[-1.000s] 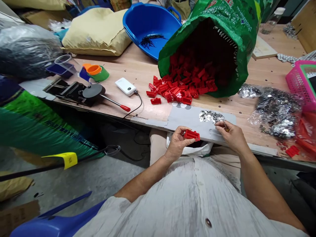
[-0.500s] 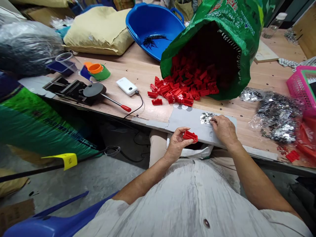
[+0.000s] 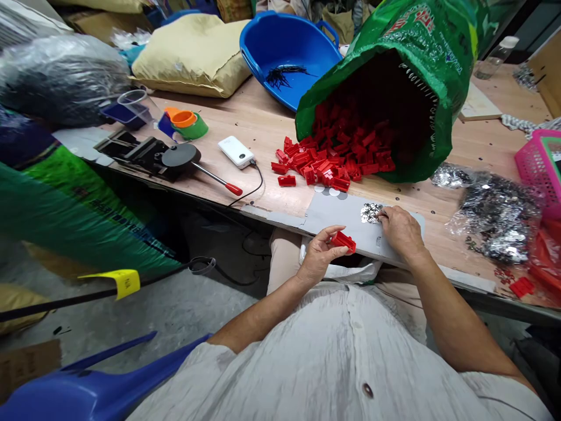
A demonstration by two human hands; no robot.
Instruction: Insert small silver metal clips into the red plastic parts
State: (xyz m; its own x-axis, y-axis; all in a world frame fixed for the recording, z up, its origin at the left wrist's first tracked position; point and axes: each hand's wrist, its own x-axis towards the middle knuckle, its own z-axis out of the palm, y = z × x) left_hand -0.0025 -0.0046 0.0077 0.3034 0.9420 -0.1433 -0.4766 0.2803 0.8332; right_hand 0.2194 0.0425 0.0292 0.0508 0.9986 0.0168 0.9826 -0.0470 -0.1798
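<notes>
My left hand (image 3: 319, 254) pinches a small red plastic part (image 3: 343, 241) just off the table's near edge, above my lap. My right hand (image 3: 400, 231) rests on a grey sheet (image 3: 337, 213), its fingertips curled at a small heap of shiny metal pieces (image 3: 369, 212); what the fingers hold is hidden. Beyond the sheet, a pile of the same red parts (image 3: 326, 164) spills from a green sack (image 3: 403, 70) lying on its side.
On the wooden table (image 3: 263, 128) stand a blue basin (image 3: 284, 49), a white power bank (image 3: 236, 152) with cable, a black hand press with a red-tipped lever (image 3: 175, 161) and stacked cups (image 3: 184, 123). Bags of metal bits (image 3: 495, 216) and a pink basket (image 3: 541, 166) lie right.
My right hand moved from the sheet's near edge forward onto the heap of metal pieces. The left hand kept the red part in place. The view drifted slightly.
</notes>
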